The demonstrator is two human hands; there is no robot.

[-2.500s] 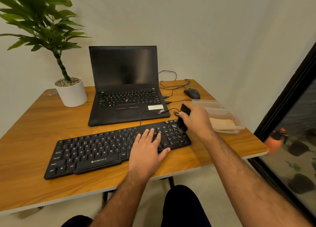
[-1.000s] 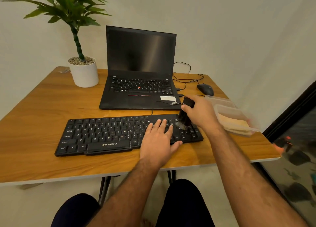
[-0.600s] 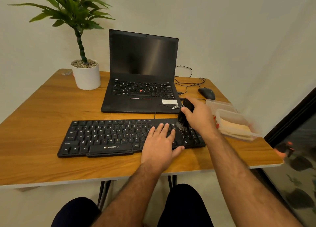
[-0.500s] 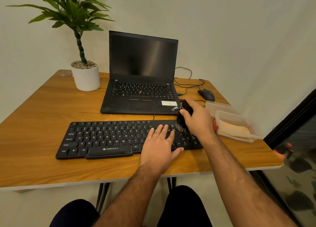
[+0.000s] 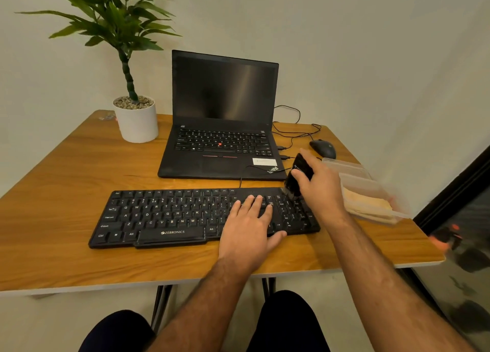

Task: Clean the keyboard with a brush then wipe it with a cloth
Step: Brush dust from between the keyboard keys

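Gripped in the right hand [image 5: 322, 189]: a small black brush [image 5: 297, 176], bristles down on the numeric-pad end of the black keyboard [image 5: 169, 213] marked "ZEBRONICS", with the left hand [image 5: 249, 227] pressed flat, fingers straight, just beside it. Lying along the wooden table's [image 5: 66, 192] near side, cable trailing back. Beyond: clear plastic containers [image 5: 371, 192] holding a tan cloth [image 5: 368, 201], black laptop [image 5: 222, 128], mouse [image 5: 323, 148], white-potted plant [image 5: 135, 118].
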